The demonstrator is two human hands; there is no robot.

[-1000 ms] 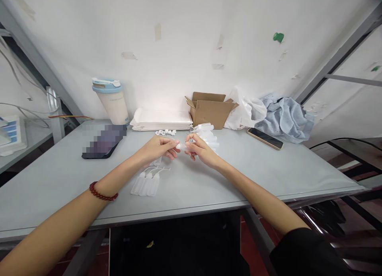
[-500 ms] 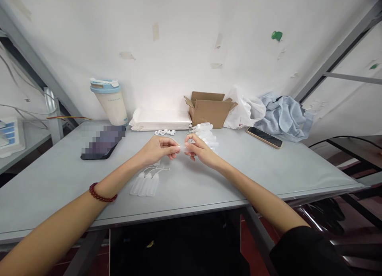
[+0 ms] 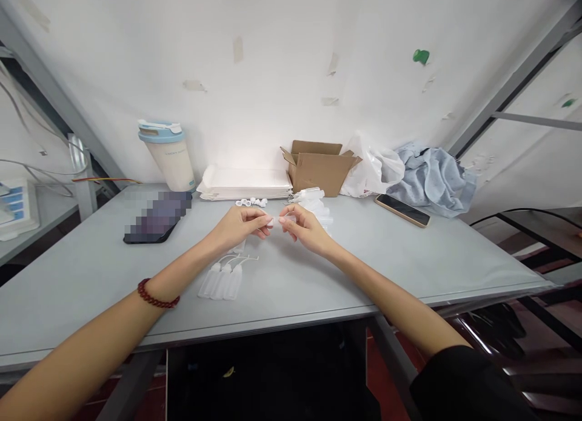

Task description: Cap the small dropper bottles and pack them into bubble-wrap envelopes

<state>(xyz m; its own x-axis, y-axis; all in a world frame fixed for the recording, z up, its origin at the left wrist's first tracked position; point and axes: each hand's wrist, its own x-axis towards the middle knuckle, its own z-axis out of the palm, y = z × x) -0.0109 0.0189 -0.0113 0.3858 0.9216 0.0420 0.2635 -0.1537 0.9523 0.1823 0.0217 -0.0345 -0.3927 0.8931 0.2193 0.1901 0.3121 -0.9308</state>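
Observation:
My left hand is closed in a pinch on a small white piece that looks like a cap, mostly covered by the fingertips. Facing it, my right hand pinches a small translucent squeeze bottle, largely hidden by the fingers. The fingertips of both hands nearly meet above the table. Below my left hand lie several squeeze bottles side by side, with thin bent tubes on their tops. Behind my right hand is a pile of translucent bottles. Several small white caps lie beyond my left hand.
A stack of white envelopes, an open cardboard box, a plastic bag and a blue cloth line the wall. A tumbler and a dark phone are left; another phone is right.
My hands have drawn slightly closer together at the fingertips. The bottle between them has shifted a little to the right and into my right hand's grasp.

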